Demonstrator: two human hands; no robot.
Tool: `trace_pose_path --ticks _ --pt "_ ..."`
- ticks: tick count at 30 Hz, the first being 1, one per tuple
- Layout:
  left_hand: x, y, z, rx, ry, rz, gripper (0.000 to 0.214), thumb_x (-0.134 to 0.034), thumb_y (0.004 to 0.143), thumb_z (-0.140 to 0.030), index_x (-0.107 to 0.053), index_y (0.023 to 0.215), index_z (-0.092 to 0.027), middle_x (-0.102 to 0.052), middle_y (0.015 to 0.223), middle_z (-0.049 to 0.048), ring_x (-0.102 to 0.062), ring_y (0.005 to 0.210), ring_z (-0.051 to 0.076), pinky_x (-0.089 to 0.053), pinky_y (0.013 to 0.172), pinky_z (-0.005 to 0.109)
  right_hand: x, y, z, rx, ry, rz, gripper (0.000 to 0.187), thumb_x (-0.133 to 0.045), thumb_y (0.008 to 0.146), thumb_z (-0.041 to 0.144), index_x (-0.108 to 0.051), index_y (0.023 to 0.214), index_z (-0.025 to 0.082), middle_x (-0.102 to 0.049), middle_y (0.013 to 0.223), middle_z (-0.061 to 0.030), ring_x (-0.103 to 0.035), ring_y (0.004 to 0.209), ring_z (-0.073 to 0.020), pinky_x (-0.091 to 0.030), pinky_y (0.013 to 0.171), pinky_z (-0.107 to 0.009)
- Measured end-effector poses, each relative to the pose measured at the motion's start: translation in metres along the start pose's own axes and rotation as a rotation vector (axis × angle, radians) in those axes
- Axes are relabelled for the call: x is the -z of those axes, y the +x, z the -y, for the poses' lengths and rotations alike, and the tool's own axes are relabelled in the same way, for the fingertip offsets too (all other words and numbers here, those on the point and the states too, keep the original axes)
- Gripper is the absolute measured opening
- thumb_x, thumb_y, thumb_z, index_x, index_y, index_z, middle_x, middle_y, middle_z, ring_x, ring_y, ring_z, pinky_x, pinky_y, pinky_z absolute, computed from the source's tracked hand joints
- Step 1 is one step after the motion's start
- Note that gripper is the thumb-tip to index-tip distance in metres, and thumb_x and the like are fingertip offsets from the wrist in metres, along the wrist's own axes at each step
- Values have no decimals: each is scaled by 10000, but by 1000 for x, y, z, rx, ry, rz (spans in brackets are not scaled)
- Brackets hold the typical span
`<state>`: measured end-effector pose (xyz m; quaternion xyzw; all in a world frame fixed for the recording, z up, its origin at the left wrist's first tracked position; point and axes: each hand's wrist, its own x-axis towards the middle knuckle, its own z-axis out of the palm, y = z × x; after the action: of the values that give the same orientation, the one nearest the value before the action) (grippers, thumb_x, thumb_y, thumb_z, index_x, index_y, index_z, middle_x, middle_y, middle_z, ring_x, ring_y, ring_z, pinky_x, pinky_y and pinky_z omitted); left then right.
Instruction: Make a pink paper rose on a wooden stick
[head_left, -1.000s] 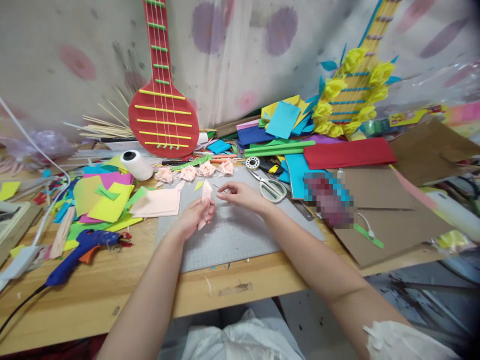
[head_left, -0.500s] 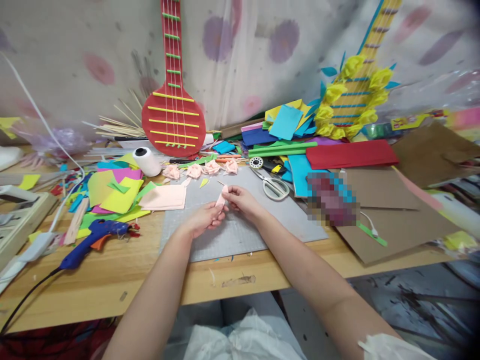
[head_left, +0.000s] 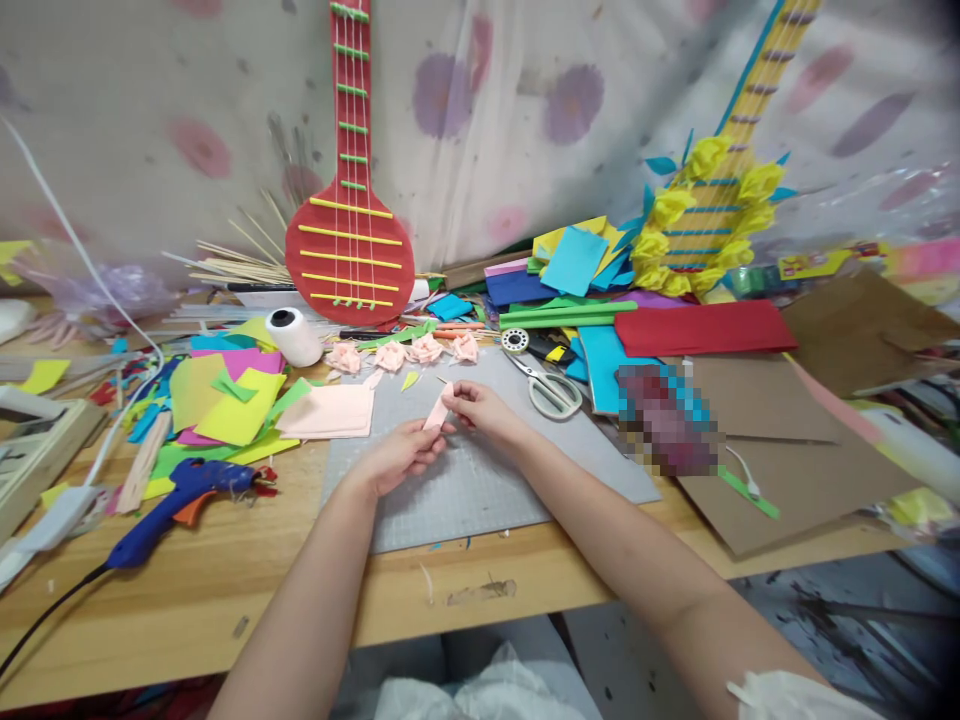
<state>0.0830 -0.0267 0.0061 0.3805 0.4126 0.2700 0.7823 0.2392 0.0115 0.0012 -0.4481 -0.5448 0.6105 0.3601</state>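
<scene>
Both hands meet over a grey cutting mat [head_left: 480, 480]. My left hand [head_left: 397, 455] pinches the lower end of a pale pink foam strip [head_left: 436, 410]. My right hand [head_left: 480, 407] pinches the strip's upper end, where a thin stick pokes out. A pink foam sheet [head_left: 330, 410] lies left of the mat. Several small pink foam roses [head_left: 409, 350] sit in a row at the mat's far edge.
A blue glue gun [head_left: 176, 495] with its cord lies at the left. Scissors [head_left: 551, 390] rest at the mat's right. A thread spool [head_left: 294, 335], coloured foam scraps [head_left: 225, 400], two craft guitars [head_left: 349, 230] and brown cardboard [head_left: 787, 450] crowd the wooden table [head_left: 225, 590].
My hands came together: the right hand moved from the mat to the top of the pink strip, which the left hand tilted toward it. The camera shifted slightly.
</scene>
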Motion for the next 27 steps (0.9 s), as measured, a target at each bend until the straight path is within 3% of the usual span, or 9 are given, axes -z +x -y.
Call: trace_pose_path --ticks 5,8,10,12,15,17,20,23,27 --pt "-1 -1 -2 -28 -2 -71 268 -514 776 -358 -548 892 -120 -331 564 -59 -227 389 3 -113 343 119 3 15 2 27 -211 -36 188 -498 736 362 -479 722 175 -408 477 77 -343 387 -54 -284 416 -191" --pt "0 -1 -3 -88 -72 -148 228 -514 778 -331 -535 867 -122 -316 560 -62 -224 383 2 -114 343 111 25 25 12 78 -496 -255 131 -443 776 286 -513 804 179 -510 589 32 -469 530 -91 -359 525 -203" --pt "2 0 -4 -133 -137 -201 212 -520 775 -313 -533 860 -120 -319 553 -63 -223 378 2 -114 343 108 50 31 21 121 -817 -435 158 -435 783 253 -547 875 192 -589 753 -12 -527 693 -128 -381 629 -228" --pt "4 2 -5 -169 -191 -244 204 -526 770 -305 -532 854 -120 -320 541 -65 -221 374 4 -114 340 108 78 36 29 74 -1120 -545 233 -399 798 216 -564 963 208 -598 933 -58 -533 837 -174 -384 700 -264" --pt "7 7 -4 -213 -223 -265 202 -531 765 -311 -530 850 -128 -322 533 -67 -213 373 12 -108 339 114 111 43 32 -51 -1442 -516 313 -396 798 193 -570 1057 212 -548 1034 -116 -503 954 -233 -388 733 -297" --pt "6 10 -2 -266 -174 -276 209 -514 775 -323 -541 872 -139 -327 536 -63 -214 378 23 -119 346 127 121 47 30 -97 -1555 -452 339 -405 794 185 -564 1092 221 -527 1047 -129 -491 972 -252 -391 735 -308" --pt "5 13 3 -440 41 -411 183 -522 773 -279 -571 908 -166 -408 579 -32 -333 449 61 -238 408 153 124 52 23 -58 -1633 -417 336 -379 808 162 -565 1085 200 -525 1038 -136 -475 984 -251 -389 738 -307" --pt "4 13 7 -597 228 -593 216 -593 714 -197 -575 929 -196 -530 760 24 -488 682 133 -336 558 186 122 54 19 -13 -1639 -378 316 -364 821 157 -571 1058 183 -529 1039 -137 -458 1001 -240 -381 748 -297" --pt "2 11 9 -586 343 -667 261 -599 707 -189 -550 962 -219 -536 815 48 -519 794 199 -341 614 214 124 52 24 -9 -1617 -384 296 -373 821 173 -583 1028 184 -534 1030 -119 -464 984 -226 -372 724 -280"
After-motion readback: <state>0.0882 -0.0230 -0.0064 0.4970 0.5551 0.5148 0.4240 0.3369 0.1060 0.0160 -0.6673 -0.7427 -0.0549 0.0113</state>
